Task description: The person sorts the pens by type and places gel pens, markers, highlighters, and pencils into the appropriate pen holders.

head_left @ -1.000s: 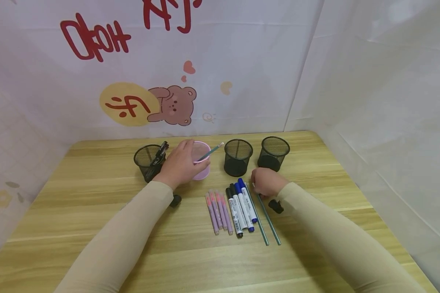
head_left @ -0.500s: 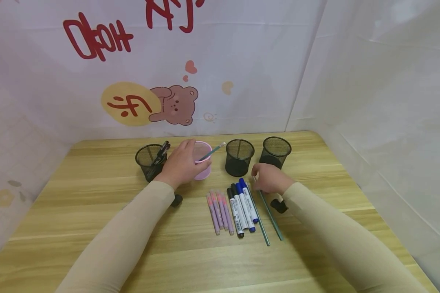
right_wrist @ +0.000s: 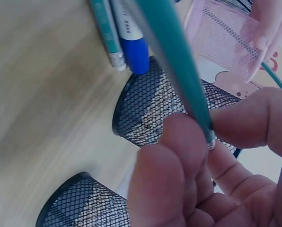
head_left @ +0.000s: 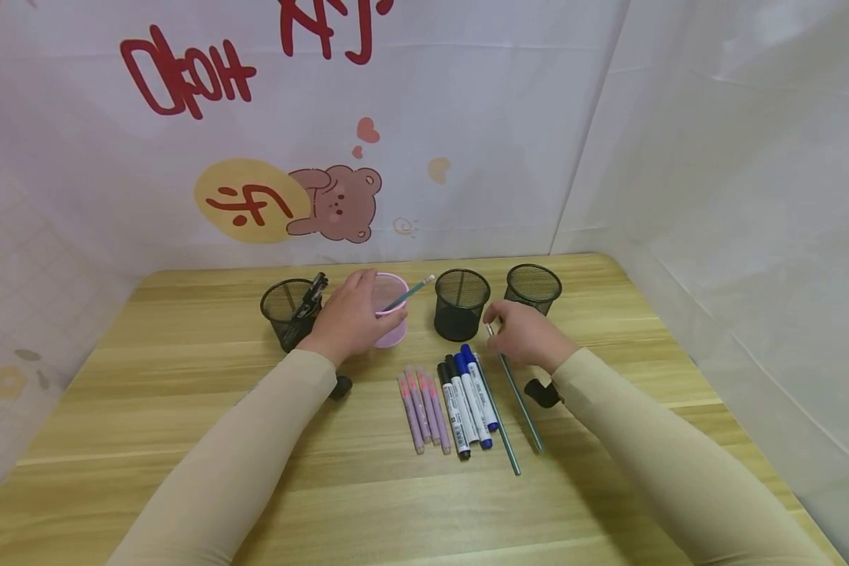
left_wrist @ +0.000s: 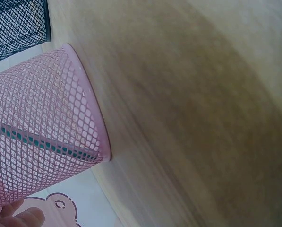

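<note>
My left hand (head_left: 348, 318) grips the rim of a pink mesh pen cup (head_left: 391, 336); a green pencil (head_left: 413, 290) leans inside with its eraser end up. In the right wrist view, the thumb and fingers of my right hand (head_left: 525, 334) pinch another green pencil (right_wrist: 176, 61) close to its eraser end. That pencil slants, its far end low over the table. A third green pencil (head_left: 507, 444) lies on the table beside several blue- and black-capped markers (head_left: 475, 417). Left of these are several purple pens (head_left: 424, 413) with pink tops.
Two black mesh cups (head_left: 458, 318) (right_wrist: 84, 203) stand behind the markers and my right hand. A third black mesh cup (head_left: 277, 310), holding black pens (head_left: 311, 295), stands left of the pink one. A printed curtain (head_left: 481, 157) rises behind the wooden table (head_left: 396, 511).
My right hand has raised the pencil's eraser end and shifted slightly away from me, drawing the pencil along. My left hand stays on the pink cup.
</note>
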Action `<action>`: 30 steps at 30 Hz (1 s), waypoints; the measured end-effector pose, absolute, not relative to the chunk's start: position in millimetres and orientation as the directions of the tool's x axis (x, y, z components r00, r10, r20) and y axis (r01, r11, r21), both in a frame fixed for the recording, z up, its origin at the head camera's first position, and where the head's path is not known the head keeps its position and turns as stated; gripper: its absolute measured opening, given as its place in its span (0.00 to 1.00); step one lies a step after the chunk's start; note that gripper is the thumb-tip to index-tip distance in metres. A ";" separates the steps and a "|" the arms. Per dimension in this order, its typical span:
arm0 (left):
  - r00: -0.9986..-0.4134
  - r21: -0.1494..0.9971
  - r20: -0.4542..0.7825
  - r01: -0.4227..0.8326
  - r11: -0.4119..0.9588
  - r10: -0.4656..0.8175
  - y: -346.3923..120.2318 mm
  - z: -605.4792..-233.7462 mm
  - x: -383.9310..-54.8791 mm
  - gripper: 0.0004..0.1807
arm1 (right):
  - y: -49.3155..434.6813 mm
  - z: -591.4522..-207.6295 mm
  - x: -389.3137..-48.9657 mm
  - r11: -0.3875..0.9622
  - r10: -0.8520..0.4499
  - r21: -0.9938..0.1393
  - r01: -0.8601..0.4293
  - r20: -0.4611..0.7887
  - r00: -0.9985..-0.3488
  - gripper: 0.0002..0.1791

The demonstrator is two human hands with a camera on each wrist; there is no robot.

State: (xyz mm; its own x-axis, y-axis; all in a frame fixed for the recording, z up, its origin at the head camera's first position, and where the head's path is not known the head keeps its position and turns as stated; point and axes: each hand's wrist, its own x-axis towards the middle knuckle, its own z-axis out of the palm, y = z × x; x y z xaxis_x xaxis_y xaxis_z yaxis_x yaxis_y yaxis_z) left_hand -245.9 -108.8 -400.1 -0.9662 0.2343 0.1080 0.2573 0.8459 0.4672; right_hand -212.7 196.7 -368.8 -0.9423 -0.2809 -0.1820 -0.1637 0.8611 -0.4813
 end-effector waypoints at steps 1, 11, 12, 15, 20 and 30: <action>-0.966 0.467 0.108 0.259 0.845 0.236 -109.0 -400.4 -245.9 0.54 | 196.6 -367.7 -212.2 0.855 -0.282 -0.491 -0.166 -0.173 -0.944 0.23; -0.966 0.464 0.107 0.257 0.848 0.234 -108.8 -401.5 -246.3 0.54 | 198.4 -360.6 -210.4 0.770 -0.278 -0.623 -0.137 -0.135 -0.951 0.22; -0.966 0.462 0.106 0.256 0.849 0.234 -108.8 -401.6 -246.3 0.54 | 198.5 -360.5 -210.3 0.764 -0.281 -0.629 -0.143 -0.125 -0.952 0.22; -0.967 0.457 0.104 0.254 0.852 0.233 -109.1 -402.1 -246.4 0.55 | 198.8 -359.2 -209.8 0.748 -0.286 -0.643 -0.162 -0.091 -0.954 0.23; -0.967 0.455 0.100 0.252 0.854 0.232 -109.1 -402.8 -246.9 0.55 | 198.1 -356.7 -208.6 0.715 -0.281 -0.671 -0.196 -0.019 -0.960 0.24; -0.967 0.457 0.109 0.256 0.852 0.232 -108.7 -402.9 -246.6 0.55 | 195.2 -349.8 -208.3 0.626 -0.247 -0.739 -0.249 0.115 -0.962 0.27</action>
State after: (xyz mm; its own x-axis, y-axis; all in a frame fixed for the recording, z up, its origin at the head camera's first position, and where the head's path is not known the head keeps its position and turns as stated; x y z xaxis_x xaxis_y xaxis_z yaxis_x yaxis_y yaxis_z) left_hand -246.6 -108.7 -402.9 -0.9666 0.2320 0.1088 0.2559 0.8521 0.4566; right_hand -208.3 195.2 -349.8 -0.9622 -0.2470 0.1148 -0.2490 0.6264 -0.7387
